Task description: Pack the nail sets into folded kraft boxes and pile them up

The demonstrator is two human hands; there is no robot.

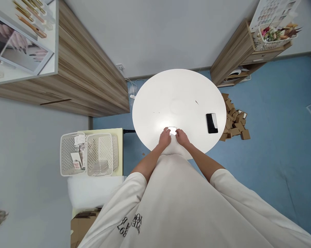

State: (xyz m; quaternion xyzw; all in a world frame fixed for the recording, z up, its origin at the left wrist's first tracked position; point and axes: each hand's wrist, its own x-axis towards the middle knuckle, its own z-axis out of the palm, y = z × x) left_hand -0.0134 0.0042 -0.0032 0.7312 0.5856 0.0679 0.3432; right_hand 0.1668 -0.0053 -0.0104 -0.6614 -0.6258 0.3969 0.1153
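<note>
Both hands meet at the near edge of a round white table. Between them is a small, flat, shiny rectangular piece, whitish or clear; glare hides what kind of thing it is. My left hand pinches its left side with curled fingers. On its right side, my right hand grips in the same way. Farther right on the table lies a black phone-like device with a pale reflection across it.
Two white perforated baskets with papers and clear items stand left on a pale yellow surface. A wooden cabinet rises at upper left. Many small brown cardboard boxes are heaped on the blue floor. Another cabinet bears a flower-filled basket.
</note>
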